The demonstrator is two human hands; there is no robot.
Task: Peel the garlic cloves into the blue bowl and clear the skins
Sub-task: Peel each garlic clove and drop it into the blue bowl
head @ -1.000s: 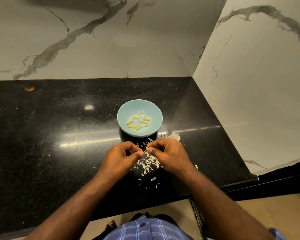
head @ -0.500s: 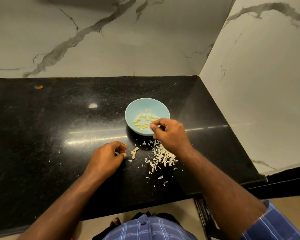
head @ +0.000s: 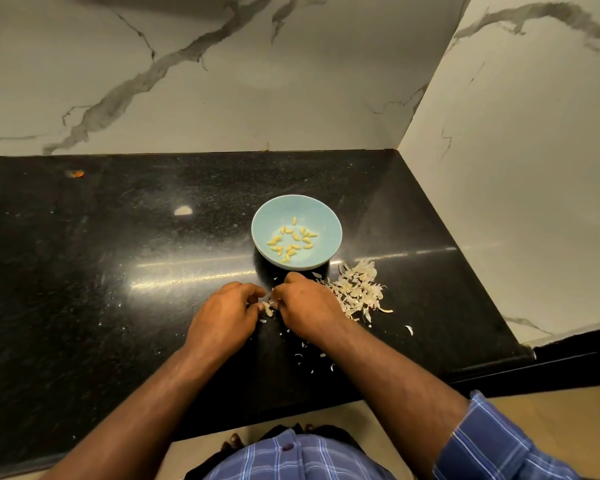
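Pale garlic cloves (head: 267, 307) sit between our two hands, low on the black worktop (head: 118, 271), just near of the blue bowl (head: 323, 216). Our left hand (head: 222, 322) has its fingers curled in toward the cloves, with the thumb and fingertips pinching at them from the left. Our right hand (head: 309, 306) meets it from the right, fingers bent and closing on the same small cluster, so both grips are closed on the cloves; how many cloves lie there we cannot tell, since the fingers hide most of them.

Just far of the hands stands the bowl, upright, holding a scatter of yellowish peeled cloves (head: 291, 240) across its bottom. To the right of our right hand, touching the worktop near the bowl's right edge, lies a heap of papery skins (head: 357, 289). Loose skin flakes (head: 309, 358) trail nearer to us, beside the right forearm, and one lone flake (head: 408, 329) lies farther right.

Marble-patterned walls (head: 291, 81) rise behind and to the right of the worktop, meeting in a corner. A small orange speck (head: 74, 173) rests far left on the worktop. Our blue checked shirt (head: 291, 459) shows at the near edge.
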